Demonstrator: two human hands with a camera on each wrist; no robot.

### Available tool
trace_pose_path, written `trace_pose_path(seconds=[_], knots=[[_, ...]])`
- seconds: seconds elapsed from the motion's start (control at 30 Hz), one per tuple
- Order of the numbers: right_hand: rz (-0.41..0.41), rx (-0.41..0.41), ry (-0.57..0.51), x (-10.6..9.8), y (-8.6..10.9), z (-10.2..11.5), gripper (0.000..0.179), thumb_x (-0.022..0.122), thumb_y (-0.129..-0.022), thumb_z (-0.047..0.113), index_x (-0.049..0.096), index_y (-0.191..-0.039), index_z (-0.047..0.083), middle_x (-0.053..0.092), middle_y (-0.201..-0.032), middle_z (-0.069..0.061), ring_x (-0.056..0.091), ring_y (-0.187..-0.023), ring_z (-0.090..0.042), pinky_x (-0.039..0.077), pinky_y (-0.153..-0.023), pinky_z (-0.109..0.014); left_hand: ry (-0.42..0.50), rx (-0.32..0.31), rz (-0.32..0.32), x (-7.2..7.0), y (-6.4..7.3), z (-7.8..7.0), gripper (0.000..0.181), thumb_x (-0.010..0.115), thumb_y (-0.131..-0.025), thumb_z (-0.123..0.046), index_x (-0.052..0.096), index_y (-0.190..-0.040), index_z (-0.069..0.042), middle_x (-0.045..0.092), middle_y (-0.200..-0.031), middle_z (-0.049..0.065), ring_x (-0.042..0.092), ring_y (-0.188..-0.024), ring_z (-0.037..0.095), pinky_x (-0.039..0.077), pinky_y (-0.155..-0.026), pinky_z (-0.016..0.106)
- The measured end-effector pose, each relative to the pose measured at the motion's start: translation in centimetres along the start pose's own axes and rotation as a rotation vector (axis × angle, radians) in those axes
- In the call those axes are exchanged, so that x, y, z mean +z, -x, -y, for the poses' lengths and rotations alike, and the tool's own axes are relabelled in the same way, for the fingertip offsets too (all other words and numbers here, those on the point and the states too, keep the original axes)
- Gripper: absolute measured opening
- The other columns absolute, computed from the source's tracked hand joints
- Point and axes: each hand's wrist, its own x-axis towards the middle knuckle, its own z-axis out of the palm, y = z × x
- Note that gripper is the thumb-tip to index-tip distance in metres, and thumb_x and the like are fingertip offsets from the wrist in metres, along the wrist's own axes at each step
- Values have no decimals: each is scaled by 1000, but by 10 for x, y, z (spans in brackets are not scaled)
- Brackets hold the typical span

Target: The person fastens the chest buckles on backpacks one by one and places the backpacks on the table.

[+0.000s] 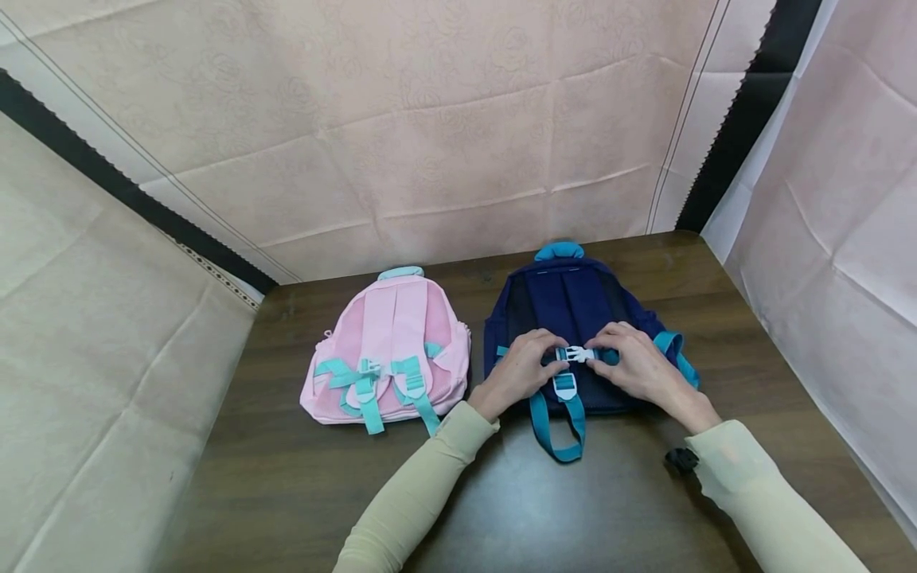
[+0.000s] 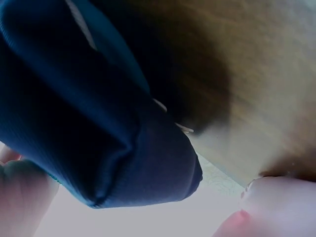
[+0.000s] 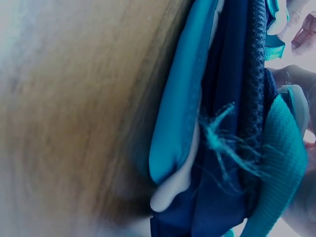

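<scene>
A navy backpack [image 1: 566,296] lies on the table with its straps side up. Across its back, a white side-release buckle [image 1: 575,354] on teal webbing sits between the two hands, its prongs visible at the middle. My left hand [image 1: 526,366] pinches the buckle's left part between thumb and fingers. From the other side, my right hand [image 1: 630,362] pinches the right part. Below the buckle, a teal strap with a white adjuster [image 1: 564,386] hangs in a loop toward the front. In the right wrist view, teal webbing [image 3: 279,158] with frayed threads runs along the bag's side.
Left of the navy bag lies a pink backpack [image 1: 394,318] with teal straps, close to my left forearm. Both rest on a brown wooden table [image 1: 286,493]. Pale cloth walls [image 1: 444,127] stand behind and at both sides. A dark object [image 1: 681,460] is by the right cuff.
</scene>
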Motion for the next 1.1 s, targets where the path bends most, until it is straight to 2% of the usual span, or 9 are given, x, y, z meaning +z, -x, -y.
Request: trace_pose_path(seconds=[0.3, 0.63, 0.9, 1.1], knots=[[-31, 1, -20, -1, 2, -2, 21, 83, -94, 6, 82, -115, 1, 76, -111, -14, 67, -101, -30, 58, -87, -49, 8, -17, 4, 0, 1, 1, 28, 76, -104, -19, 77, -129, -7, 77, -121, 7, 68, -103, 16, 58, -92, 20], [-47, -9, -26, -5, 2, -2, 22, 83, -94, 6, 83, -115, 1, 76, -110, -13, 66, -99, -29, 57, -85, -45, 1, -3, 1, 1, -1, 3, 27, 76, -104, -19, 77, -129, -7, 77, -121, 7, 68, -102, 17, 58, -92, 20], [-33, -5, -3, -8, 1, 1, 22, 83, -94, 6, 83, -115, -1, 74, -110, -14, 65, -98, -30, 54, -83, -42, 5, 7, -13, 1, -1, 2, 27, 76, -104, -18, 77, -128, -6, 77, -119, 8, 67, -100, 17, 57, -90, 19], [-12, 7, 6, -8, 0, 2, 22, 82, -94, 6, 83, -115, -1, 74, -110, -15, 64, -99, -30, 53, -85, -45, 5, 2, -8, 1, -1, 1, 27, 76, -104, -19, 77, -128, -7, 77, -118, 7, 66, -99, 16, 57, -89, 18]])
